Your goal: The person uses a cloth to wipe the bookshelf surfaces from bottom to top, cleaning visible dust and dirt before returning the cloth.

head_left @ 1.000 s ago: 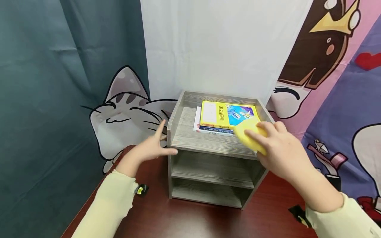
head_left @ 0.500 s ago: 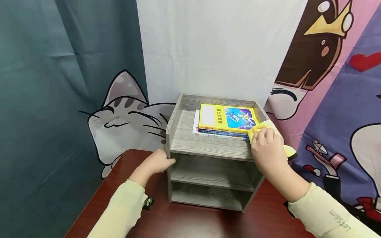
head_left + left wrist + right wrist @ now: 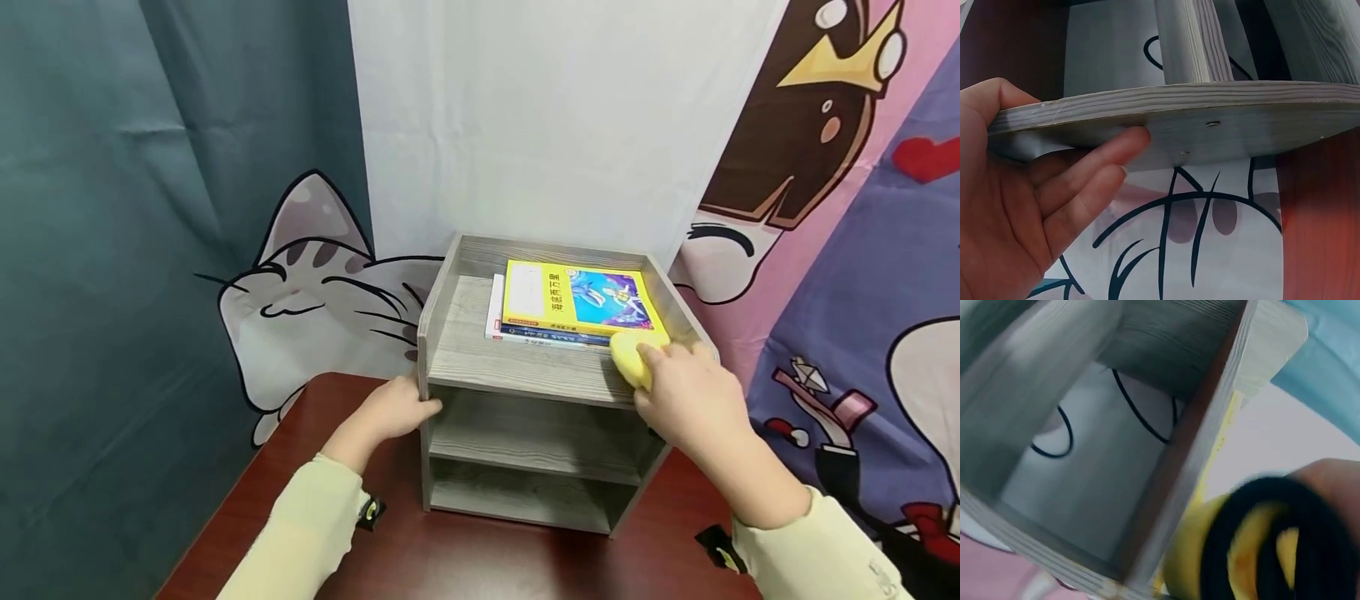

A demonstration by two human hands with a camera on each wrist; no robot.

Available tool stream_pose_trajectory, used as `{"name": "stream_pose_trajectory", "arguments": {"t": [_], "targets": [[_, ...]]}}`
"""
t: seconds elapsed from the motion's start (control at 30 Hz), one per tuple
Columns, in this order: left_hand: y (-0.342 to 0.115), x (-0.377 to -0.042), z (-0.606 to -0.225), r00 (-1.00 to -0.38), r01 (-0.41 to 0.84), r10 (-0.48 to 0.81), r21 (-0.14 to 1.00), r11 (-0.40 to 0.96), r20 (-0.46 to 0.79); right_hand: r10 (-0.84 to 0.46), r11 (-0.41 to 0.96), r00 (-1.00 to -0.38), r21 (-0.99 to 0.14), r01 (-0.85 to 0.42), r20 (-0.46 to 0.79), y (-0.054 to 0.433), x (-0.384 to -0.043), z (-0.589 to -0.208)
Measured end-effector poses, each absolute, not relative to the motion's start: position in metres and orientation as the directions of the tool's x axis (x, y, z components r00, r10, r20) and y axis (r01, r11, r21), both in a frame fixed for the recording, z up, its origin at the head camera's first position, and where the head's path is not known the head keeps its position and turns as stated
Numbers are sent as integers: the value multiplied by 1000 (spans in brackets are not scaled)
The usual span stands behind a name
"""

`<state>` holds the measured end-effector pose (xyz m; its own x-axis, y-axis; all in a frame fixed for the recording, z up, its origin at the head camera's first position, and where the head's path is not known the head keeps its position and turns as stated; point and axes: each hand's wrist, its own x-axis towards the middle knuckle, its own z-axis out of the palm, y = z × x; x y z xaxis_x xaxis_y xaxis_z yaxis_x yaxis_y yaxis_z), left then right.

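A grey wood-grain shelf unit (image 3: 517, 364) with a raised rim stands before me. My left hand (image 3: 396, 407) grips the front of its left side panel. In the left wrist view the panel (image 3: 1166, 100) lies between the thumb and the fingers (image 3: 1094, 156). My right hand (image 3: 693, 396) holds a folded yellow cloth (image 3: 633, 357) at the top board's front right corner, close by the books. Dark edging on the cloth (image 3: 1191, 550) shows in the right wrist view. A yellow book (image 3: 547, 300) with a blue sea picture tops a small stack on the board.
Two lower compartments (image 3: 532, 429) face me beneath the top board. The unit stands on a dark red table (image 3: 480, 558), whose left edge slants away. Behind hang a white curtain (image 3: 570, 125), a teal curtain (image 3: 90, 250) and printed cartoon cloth (image 3: 825, 275).
My left hand has come in to grip the side panel. The right hand moved the cloth back to the right rim, then forward to the front corner; the cloth now looks bunched.
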<state>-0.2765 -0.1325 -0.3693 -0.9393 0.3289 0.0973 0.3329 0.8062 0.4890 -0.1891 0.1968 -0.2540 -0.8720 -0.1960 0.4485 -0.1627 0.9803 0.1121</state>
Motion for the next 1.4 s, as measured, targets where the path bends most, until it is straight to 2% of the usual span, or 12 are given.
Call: {"name": "stream_pose_trajectory", "arguments": {"t": [0.1, 0.17, 0.33, 0.47, 0.57, 0.63, 0.73, 0.83, 1.03, 1.2, 1.4], "targets": [[-132, -277, -371, -940, 331, 329, 492, 805, 94, -268, 962, -752, 217, -169, 602, 198, -194, -246], [-132, -277, -371, -940, 331, 325, 493, 805, 100, -334, 935, -701, 319, -159, 630, 199, -200, -244], [-130, -275, -372, -942, 323, 324, 514, 795, 91, -448, 845, -686, 522, -115, 574, 198, -206, -256], [-128, -275, -373, -937, 308, 347, 572, 760, 44, -456, 821, -695, 565, -87, 556, 197, -204, -270], [-126, -276, -372, -928, 315, 370, 592, 742, 30, -416, 853, -737, 510, -113, 533, 196, -200, -278], [-125, -277, -370, -924, 324, 382, 595, 735, 31, -361, 898, -783, 416, -144, 508, 197, -198, -277], [-125, -279, -369, -920, 329, 392, 601, 728, 29, -259, 953, -883, 252, -168, 392, 201, -196, -268], [-128, -280, -371, -922, 324, 388, 601, 731, 25, -196, 978, -940, 123, -167, 278, 204, -197, -261], [-134, -278, -372, -925, 320, 379, 596, 737, 28, -174, 984, -932, 22, -177, 316, 199, -200, -269], [-134, -277, -372, -926, 318, 378, 603, 731, 30, -198, 979, -917, 34, -199, 346, 181, -202, -274], [-133, -276, -374, -925, 321, 379, 605, 729, 34, -245, 969, -918, 62, -238, 312, 137, -211, -276]]}}
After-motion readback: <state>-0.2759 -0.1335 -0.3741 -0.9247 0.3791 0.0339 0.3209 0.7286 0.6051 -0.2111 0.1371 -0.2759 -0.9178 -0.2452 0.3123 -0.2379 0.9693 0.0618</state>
